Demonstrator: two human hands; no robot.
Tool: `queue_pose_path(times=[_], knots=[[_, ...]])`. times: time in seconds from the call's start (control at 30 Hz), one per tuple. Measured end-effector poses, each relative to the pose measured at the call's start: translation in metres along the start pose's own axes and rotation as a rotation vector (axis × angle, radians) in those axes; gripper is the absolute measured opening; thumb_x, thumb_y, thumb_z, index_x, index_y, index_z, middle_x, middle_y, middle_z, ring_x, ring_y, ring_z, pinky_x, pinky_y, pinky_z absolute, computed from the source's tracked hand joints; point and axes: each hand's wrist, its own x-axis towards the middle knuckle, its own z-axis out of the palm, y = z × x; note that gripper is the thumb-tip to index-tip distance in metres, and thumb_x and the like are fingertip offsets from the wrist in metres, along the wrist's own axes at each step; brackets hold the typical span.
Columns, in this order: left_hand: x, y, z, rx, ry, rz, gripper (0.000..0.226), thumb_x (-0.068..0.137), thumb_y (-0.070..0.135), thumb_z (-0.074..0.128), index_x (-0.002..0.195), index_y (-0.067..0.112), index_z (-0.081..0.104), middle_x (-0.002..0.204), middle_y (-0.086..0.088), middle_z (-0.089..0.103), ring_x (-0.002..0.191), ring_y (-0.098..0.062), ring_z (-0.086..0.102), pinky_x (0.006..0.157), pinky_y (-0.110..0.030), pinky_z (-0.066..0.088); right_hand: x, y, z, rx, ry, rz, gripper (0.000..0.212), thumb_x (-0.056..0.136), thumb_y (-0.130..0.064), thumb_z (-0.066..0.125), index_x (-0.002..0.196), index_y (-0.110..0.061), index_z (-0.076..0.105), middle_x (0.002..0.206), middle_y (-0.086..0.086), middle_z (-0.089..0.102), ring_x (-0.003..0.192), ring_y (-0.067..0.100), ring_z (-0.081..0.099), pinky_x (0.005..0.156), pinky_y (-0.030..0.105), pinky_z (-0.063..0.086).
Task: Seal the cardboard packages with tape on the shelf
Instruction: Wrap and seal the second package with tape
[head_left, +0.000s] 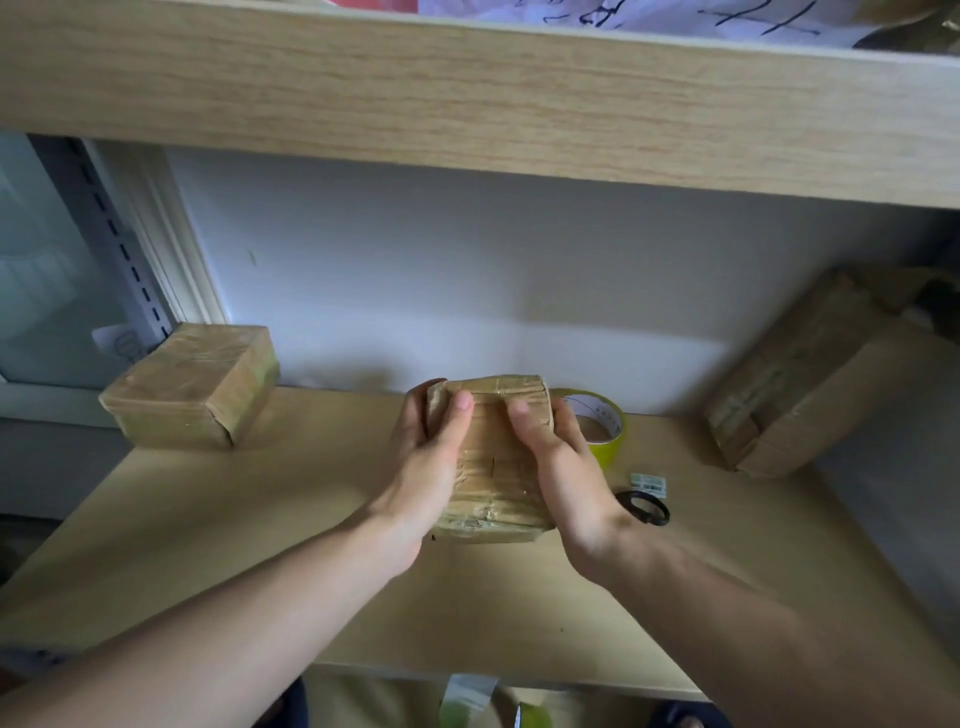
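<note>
Both hands hold a small cardboard package (493, 457) above the middle of the wooden shelf (291, 519). The left hand (431, 457) grasps its left side, thumb pressed flat on the top face near the far edge, the other fingers wrapped behind the far left corner. The right hand (563, 467) grasps the right side in the same way, its thumb lying on top close to the left thumb. So each grip is closed around the package, which is covered with shiny brown tape in overlapping strips; its near end looks crumpled. No writing can be read on it.

Just behind the right hand, a roll of tape (602, 431) with a yellow-green outer band stands tilted on the shelf near the back wall (467, 291); small marks are printed on its white inner core, too small to read. A pair of black-handled scissors (644, 506) lies beside the right wrist, and a small white label (648, 484) with dark print, also unreadable, lies just beyond it.

At the shelf's far left corner sits a second taped package (192, 387). A larger cardboard box (800, 374) rests at the right, tilted against the side. On the upper shelf board (467, 88), white paper (675, 13) carries dark handwritten strokes that cannot be made out.
</note>
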Motion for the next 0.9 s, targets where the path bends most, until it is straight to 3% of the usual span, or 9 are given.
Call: queue_pose_path(times=[0.13, 0.23, 0.33, 0.43, 0.5, 0.6, 0.67, 0.77, 0.9], knots=[[-0.001, -0.003, 0.011, 0.149, 0.005, 0.202, 0.029, 0.106, 0.036, 0.049, 0.134, 0.031, 0.046, 0.124, 0.009, 0.057, 0.107, 0.004, 0.054, 0.089, -0.009, 0.041, 0.004, -0.002, 0.000, -0.158, 0.175, -0.019, 0.064, 0.089, -0.083, 0.036, 0.134, -0.042, 0.053, 0.127, -0.014, 0.064, 0.122, 0.014, 0.059, 0.109, 0.041, 0.045], [0.004, -0.005, 0.010, 0.110, 0.002, 0.127, 0.022, 0.105, 0.040, 0.052, 0.126, 0.033, 0.052, 0.125, 0.006, 0.062, 0.115, -0.012, 0.059, 0.104, -0.032, 0.047, 0.008, 0.006, -0.001, -0.230, 0.232, -0.035, 0.094, 0.071, -0.092, 0.031, 0.146, -0.038, 0.046, 0.137, -0.007, 0.062, 0.130, 0.021, 0.056, 0.115, 0.046, 0.041], [0.009, -0.002, 0.006, 0.052, 0.028, -0.045, 0.030, 0.098, 0.060, 0.053, 0.108, 0.033, 0.057, 0.111, 0.002, 0.068, 0.107, -0.019, 0.065, 0.099, -0.044, 0.052, 0.006, 0.002, -0.001, -0.221, 0.175, 0.038, 0.081, 0.087, -0.083, 0.040, 0.154, -0.039, 0.035, 0.145, -0.011, 0.053, 0.137, 0.019, 0.049, 0.118, 0.042, 0.036], [0.008, -0.002, 0.006, 0.059, 0.071, 0.019, 0.024, 0.102, 0.045, 0.055, 0.096, 0.023, 0.057, 0.087, 0.010, 0.060, 0.086, -0.013, 0.056, 0.080, -0.025, 0.047, 0.006, -0.001, -0.004, -0.159, 0.123, 0.087, 0.077, 0.095, -0.072, 0.046, 0.158, -0.034, 0.029, 0.147, -0.014, 0.046, 0.138, 0.016, 0.044, 0.118, 0.037, 0.033], [0.005, -0.004, 0.009, 0.073, 0.052, 0.061, 0.025, 0.102, 0.041, 0.056, 0.095, 0.017, 0.057, 0.079, 0.011, 0.055, 0.078, -0.012, 0.049, 0.073, -0.024, 0.041, 0.008, 0.000, -0.007, -0.160, 0.136, 0.051, 0.060, 0.100, -0.064, 0.043, 0.149, -0.030, 0.045, 0.145, -0.014, 0.051, 0.139, 0.015, 0.046, 0.119, 0.037, 0.034], [0.004, -0.005, 0.009, 0.095, 0.028, 0.012, 0.033, 0.102, 0.048, 0.053, 0.100, 0.016, 0.061, 0.090, 0.003, 0.068, 0.082, -0.008, 0.058, 0.086, -0.031, 0.050, 0.010, 0.002, -0.009, -0.226, 0.166, -0.017, 0.036, 0.105, -0.052, 0.044, 0.120, -0.025, 0.063, 0.123, -0.005, 0.068, 0.121, 0.017, 0.060, 0.112, 0.042, 0.044], [0.004, -0.005, 0.009, 0.082, 0.031, -0.041, 0.030, 0.103, 0.048, 0.051, 0.089, 0.023, 0.059, 0.085, 0.007, 0.062, 0.078, -0.004, 0.056, 0.087, -0.033, 0.050, 0.011, 0.004, -0.011, -0.311, 0.187, -0.046, 0.038, 0.106, -0.051, 0.043, 0.127, -0.027, 0.062, 0.128, -0.009, 0.065, 0.125, 0.015, 0.057, 0.114, 0.037, 0.041], [0.003, -0.002, 0.012, 0.068, 0.028, -0.085, 0.033, 0.106, 0.046, 0.045, 0.077, 0.032, 0.045, 0.083, 0.017, 0.043, 0.073, 0.004, 0.042, 0.070, -0.021, 0.039, 0.010, 0.002, -0.011, -0.399, 0.141, -0.141, 0.034, 0.110, -0.041, 0.038, 0.131, -0.031, 0.063, 0.129, -0.017, 0.060, 0.122, 0.006, 0.053, 0.107, 0.024, 0.038], [0.003, 0.000, 0.012, 0.014, 0.026, -0.147, 0.027, 0.106, 0.047, 0.045, 0.091, 0.035, 0.065, 0.095, 0.015, 0.064, 0.083, -0.002, 0.057, 0.075, -0.026, 0.049, 0.018, 0.011, -0.014, -0.452, 0.181, -0.241, 0.037, 0.110, -0.032, 0.041, 0.097, -0.015, 0.070, 0.091, 0.001, 0.073, 0.093, 0.024, 0.065, 0.091, 0.039, 0.052]])
